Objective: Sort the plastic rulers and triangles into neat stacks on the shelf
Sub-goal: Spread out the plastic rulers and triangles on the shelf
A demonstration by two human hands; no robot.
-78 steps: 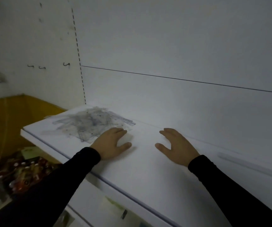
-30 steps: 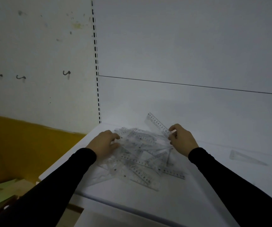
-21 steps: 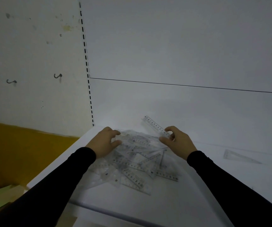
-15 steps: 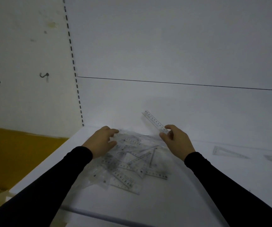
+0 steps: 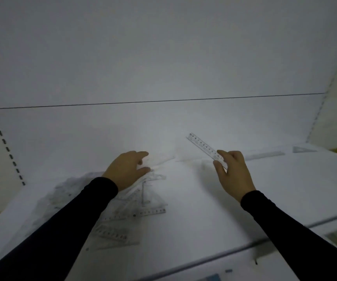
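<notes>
— Since the short clear plastic ruler (image 5: 205,148) looks thin, light and slick, where would you hold it?
— At one end, as the right hand (image 5: 233,175) does, pinching it raised over the white shelf (image 5: 194,230).
— And the left hand (image 5: 128,170)?
— Fingers curled on a clear piece at the jumbled pile of transparent rulers and triangles (image 5: 123,209).

ruler pile (image 5: 123,201) on shelf (image 5: 204,209), left of lone triangle (image 5: 302,149)

Two bare hands, left hand (image 5: 127,169), right hand (image 5: 234,175), each arm in a long black sleeve (image 5: 297,230), plain snug fabric, cuffs ending at the wrists
</notes>
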